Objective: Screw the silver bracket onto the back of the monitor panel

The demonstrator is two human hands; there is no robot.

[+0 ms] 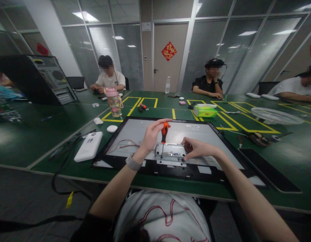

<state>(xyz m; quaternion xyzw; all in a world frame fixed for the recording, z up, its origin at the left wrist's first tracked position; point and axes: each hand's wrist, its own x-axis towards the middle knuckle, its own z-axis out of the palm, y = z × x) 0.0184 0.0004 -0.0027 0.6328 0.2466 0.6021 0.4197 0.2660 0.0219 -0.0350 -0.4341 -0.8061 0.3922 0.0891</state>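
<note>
An orange and black screwdriver (165,132) stands nearly upright, its tip down at the left part of a silver metal bracket (172,162) with ports along it. My left hand (152,132) is closed around the screwdriver's handle, palm near its top. At the bracket's right end, my right hand (197,148) grips it between thumb and fingers. The bracket lies on the grey back of a flat display panel (208,136) with a black frame. Thin coloured wires (124,144) run over the panel left of the bracket. Any screw under the tip is too small to make out.
Left of the panel are a white power bank (89,147), a round white object (112,128) and a floral bottle (114,102). A black strip-like panel (268,169) lies to the right. Beyond are a green tissue pack (205,110), a computer tower (44,79) and seated people.
</note>
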